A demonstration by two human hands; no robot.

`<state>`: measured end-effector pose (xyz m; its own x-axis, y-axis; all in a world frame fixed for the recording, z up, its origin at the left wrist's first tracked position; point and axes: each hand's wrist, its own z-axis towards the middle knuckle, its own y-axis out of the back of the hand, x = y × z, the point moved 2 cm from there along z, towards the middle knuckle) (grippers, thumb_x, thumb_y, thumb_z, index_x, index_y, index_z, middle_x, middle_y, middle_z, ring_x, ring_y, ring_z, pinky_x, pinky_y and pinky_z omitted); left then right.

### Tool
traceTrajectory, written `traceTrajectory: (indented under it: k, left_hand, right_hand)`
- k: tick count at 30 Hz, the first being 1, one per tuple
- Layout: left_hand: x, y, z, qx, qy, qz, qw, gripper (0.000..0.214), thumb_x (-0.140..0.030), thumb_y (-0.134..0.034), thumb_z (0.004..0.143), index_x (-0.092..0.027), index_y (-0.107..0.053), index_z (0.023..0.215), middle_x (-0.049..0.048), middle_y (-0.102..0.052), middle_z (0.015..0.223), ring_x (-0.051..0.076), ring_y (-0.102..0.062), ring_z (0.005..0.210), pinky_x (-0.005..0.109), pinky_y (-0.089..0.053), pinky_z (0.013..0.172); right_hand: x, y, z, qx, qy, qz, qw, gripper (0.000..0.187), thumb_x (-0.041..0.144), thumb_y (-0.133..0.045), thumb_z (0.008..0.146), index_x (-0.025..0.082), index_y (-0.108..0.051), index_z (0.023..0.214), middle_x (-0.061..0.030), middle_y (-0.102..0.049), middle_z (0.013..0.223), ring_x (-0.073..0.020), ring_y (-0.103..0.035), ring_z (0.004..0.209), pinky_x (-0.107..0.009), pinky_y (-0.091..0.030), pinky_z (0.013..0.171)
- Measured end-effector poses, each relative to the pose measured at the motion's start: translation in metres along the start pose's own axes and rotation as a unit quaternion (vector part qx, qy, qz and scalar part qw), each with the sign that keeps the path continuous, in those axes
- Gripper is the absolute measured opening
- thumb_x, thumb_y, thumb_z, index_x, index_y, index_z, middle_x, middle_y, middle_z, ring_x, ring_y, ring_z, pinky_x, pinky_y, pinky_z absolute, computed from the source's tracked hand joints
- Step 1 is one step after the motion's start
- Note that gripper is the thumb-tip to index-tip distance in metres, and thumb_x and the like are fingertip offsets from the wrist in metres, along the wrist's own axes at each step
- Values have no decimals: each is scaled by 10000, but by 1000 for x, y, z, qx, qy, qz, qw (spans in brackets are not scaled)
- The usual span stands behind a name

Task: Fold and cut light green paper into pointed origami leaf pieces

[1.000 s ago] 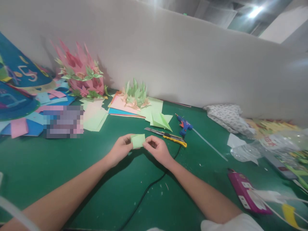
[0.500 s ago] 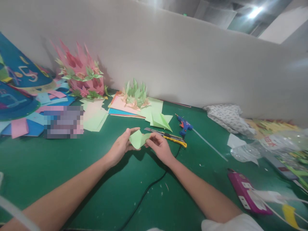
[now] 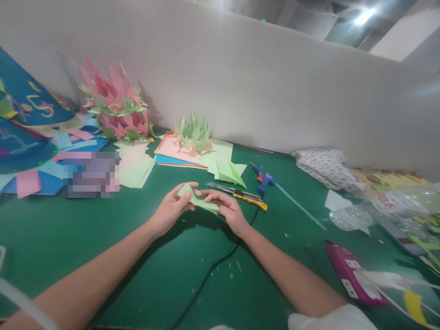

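Observation:
A small piece of light green paper (image 3: 197,200) is held between both my hands just above the green table (image 3: 103,247). My left hand (image 3: 171,210) pinches its left corner with thumb and fingers. My right hand (image 3: 225,207) holds its right side, fingers stretched along the fold. The paper now lies flattened into a narrow, pointed shape. A yellow and black utility knife (image 3: 240,195) lies just behind my right hand.
A blue glue gun (image 3: 262,178) with a black cord (image 3: 206,279) lies right of the knife. Coloured paper sheets (image 3: 182,153), folded green pieces (image 3: 229,172), a pink paper flower (image 3: 115,107), and a purple box (image 3: 352,275) surround the work spot. A white partition (image 3: 240,78) backs the table.
The green paper went from a flat square held upright to a folded, narrow shape lying low. My hands moved closer together and lower.

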<state>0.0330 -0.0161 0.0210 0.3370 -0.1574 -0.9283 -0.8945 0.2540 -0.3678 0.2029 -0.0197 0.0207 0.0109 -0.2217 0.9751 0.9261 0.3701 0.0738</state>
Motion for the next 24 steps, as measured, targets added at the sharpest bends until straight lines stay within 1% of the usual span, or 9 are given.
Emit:
traceTrajectory:
  k: [3,5,8,11,14,17,19,22,24]
  left_hand:
    - [-2,0,1,-21,-7,52,998,501,-489,-651,688,-156,-549,1047,27,-576,862,80,-490,613,187,-423,572]
    - [-3,-1,1,-13,-8,76,997,478,-493,-645,687,-161,-546,1017,3,-549,798,69,-456,574,182,-397,539]
    - [-3,-2,0,-13,-2,101,995,474,-506,-638,683,-166,-537,997,-9,-526,767,62,-429,544,180,-376,514]
    - [-2,-1,0,-17,10,99,995,501,-519,-652,663,-168,-532,1001,-12,-525,759,59,-421,529,177,-356,491]
    - [1,0,0,0,25,69,997,471,-520,-634,687,-175,-544,996,-21,-518,736,49,-403,502,172,-326,462]
    - [1,-1,-1,25,36,45,998,436,-522,-594,728,-174,-561,989,-14,-526,742,50,-420,506,170,-323,453]
    - [-1,-3,-2,26,36,55,998,437,-487,-613,731,-180,-554,1036,3,-556,796,66,-469,554,169,-342,463]
    - [-4,-4,-3,-1,41,71,997,491,-402,-675,699,-186,-530,1116,40,-611,923,130,-564,718,209,-434,580]
    - [-4,-3,-3,-19,49,69,996,491,-373,-700,673,-153,-558,1089,73,-634,977,183,-591,817,275,-467,694]
  right_hand:
    - [6,-1,-2,10,47,-88,995,209,266,-541,796,221,-622,984,-65,-576,1155,-217,-503,1093,-380,-385,931]
    - [6,-4,-3,2,62,-142,988,221,286,-599,774,225,-631,984,-61,-613,1056,-205,-540,997,-366,-408,890]
    - [2,-8,-4,-18,42,-168,985,191,311,-628,763,225,-657,932,-42,-640,915,-165,-567,809,-318,-455,764]
    - [-5,-9,-3,-3,0,-118,993,209,329,-625,762,217,-660,935,-34,-643,903,-145,-574,749,-291,-472,702]
    - [-8,-6,-2,3,-18,-72,997,219,320,-656,733,208,-658,921,-32,-641,933,-151,-584,803,-292,-475,735]
    - [-7,-5,-1,-9,-19,-76,997,157,311,-655,735,190,-661,833,-26,-641,859,-147,-577,785,-290,-467,743]
    - [-8,-5,-1,-14,-32,-74,997,148,325,-634,752,179,-645,775,-17,-625,781,-134,-564,714,-276,-472,695]
    - [-11,-3,-1,-46,-62,-24,997,180,368,-600,768,189,-583,779,15,-553,672,-106,-516,582,-239,-475,558]
    - [-14,0,0,-87,-75,14,993,201,392,-591,767,200,-539,791,33,-501,637,-93,-484,529,-216,-468,484]
